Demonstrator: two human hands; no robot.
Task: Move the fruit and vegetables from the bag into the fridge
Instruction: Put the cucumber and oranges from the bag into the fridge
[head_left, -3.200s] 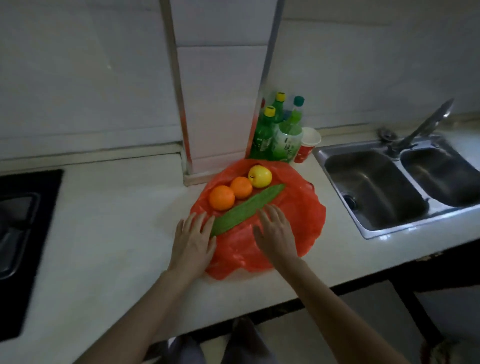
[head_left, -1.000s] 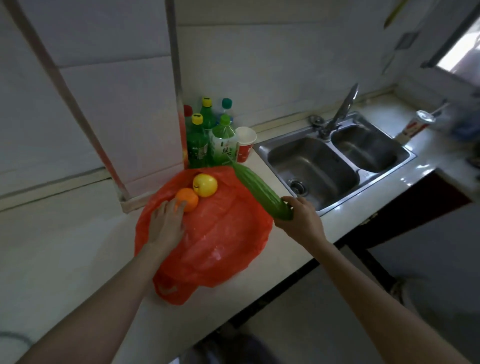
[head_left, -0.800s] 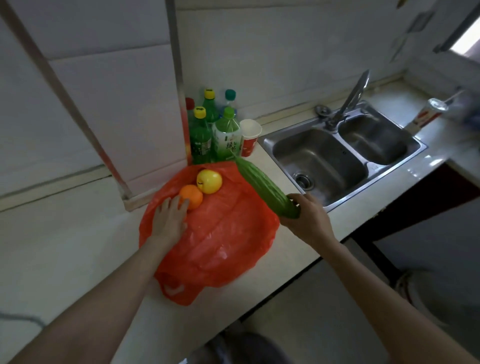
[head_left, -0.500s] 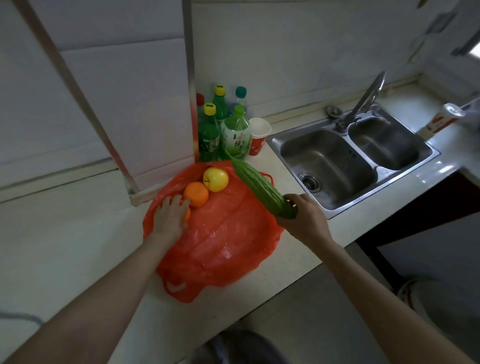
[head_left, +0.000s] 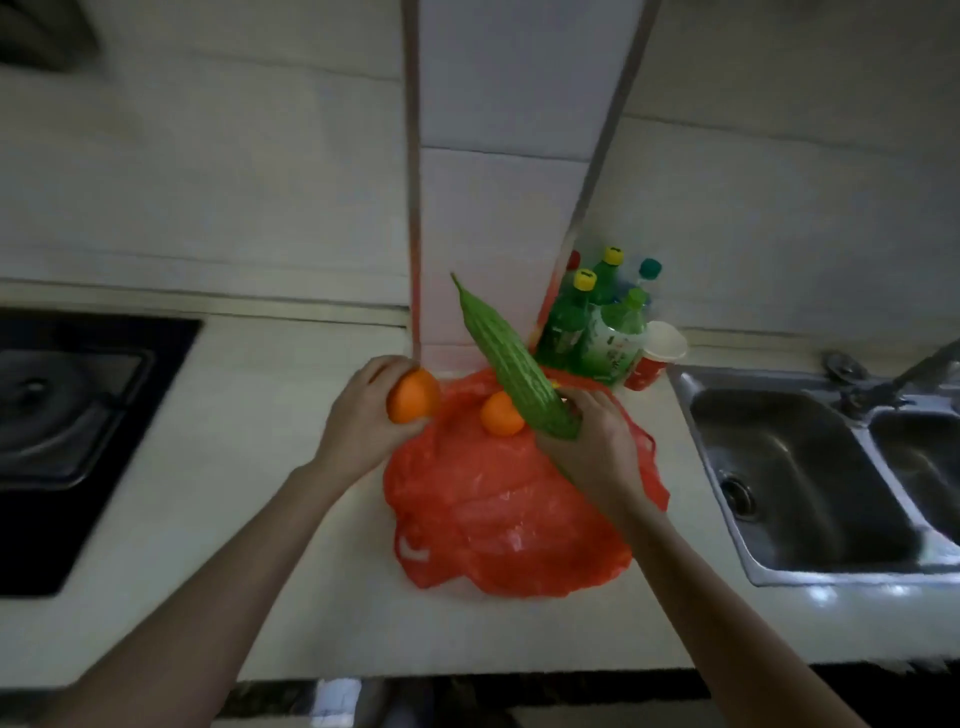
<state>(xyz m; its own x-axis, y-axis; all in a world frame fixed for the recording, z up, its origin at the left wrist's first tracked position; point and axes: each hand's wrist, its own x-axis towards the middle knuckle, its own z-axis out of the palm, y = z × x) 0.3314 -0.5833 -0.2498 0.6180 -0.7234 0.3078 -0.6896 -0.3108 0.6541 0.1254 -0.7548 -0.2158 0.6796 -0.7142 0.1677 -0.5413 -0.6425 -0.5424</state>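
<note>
A red plastic bag (head_left: 498, 514) lies flattened on the white counter. My left hand (head_left: 363, 415) holds an orange (head_left: 413, 397) lifted just off the bag's left edge. My right hand (head_left: 592, 441) grips the lower end of a long green ridged gourd (head_left: 511, 364), which points up and to the left above the bag. A second orange (head_left: 500, 415) rests on the bag between my hands. The yellow apple is almost wholly hidden behind the gourd. No fridge is in view.
Several green bottles (head_left: 602, 332) and a red paper cup (head_left: 652, 358) stand behind the bag against a tiled pillar (head_left: 498, 208). A double steel sink (head_left: 810, 478) lies to the right, a black gas hob (head_left: 67, 415) to the left. The counter edge (head_left: 467, 670) runs below.
My left hand has picked one orange up off the bag. My right hand has carried the gourd back over the bag, its tip swung up and left. The view turned left, showing the hob.
</note>
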